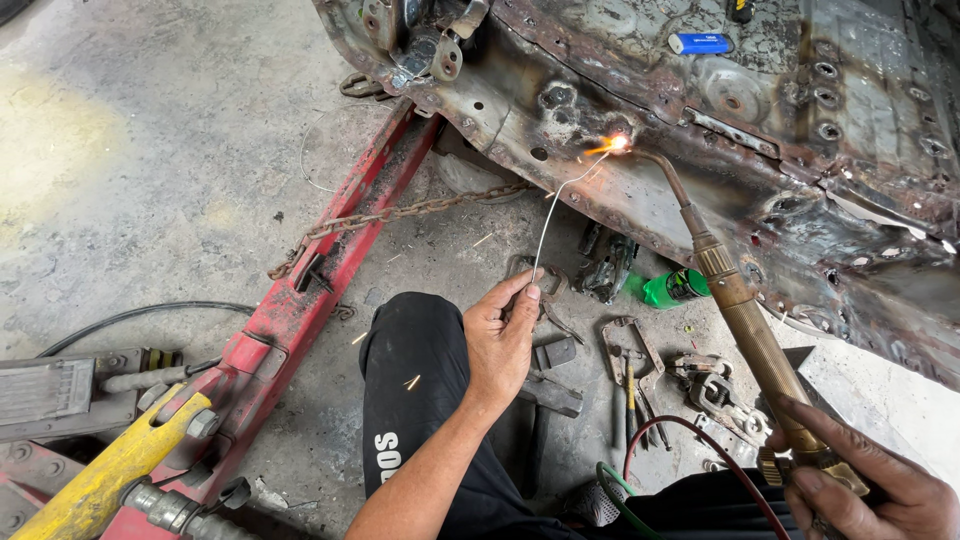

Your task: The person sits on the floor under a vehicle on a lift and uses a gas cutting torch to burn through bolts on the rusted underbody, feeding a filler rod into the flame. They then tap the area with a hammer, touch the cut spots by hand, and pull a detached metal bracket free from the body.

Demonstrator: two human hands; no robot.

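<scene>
My left hand (503, 335) pinches a thin white filler rod (553, 215) that bends up to a glowing spot (617, 144) on the rusty car body panel (760, 170). My right hand (865, 490) grips the brass handle of a gas torch (745, 320) at the lower right. Its curved tip points at the same bright spot, where a small flame and sparks show. Red and green hoses (640, 470) run from the torch handle past my black-trousered knee (415, 380).
A red steel beam (320, 290) with a rusty chain (400, 212) crosses the concrete floor on the left. Locking pliers, clamps and a hammer (640, 360) lie below the panel beside a green can (668, 288). A yellow lever (110, 465) sits at bottom left, a blue lighter (700, 43) on the panel.
</scene>
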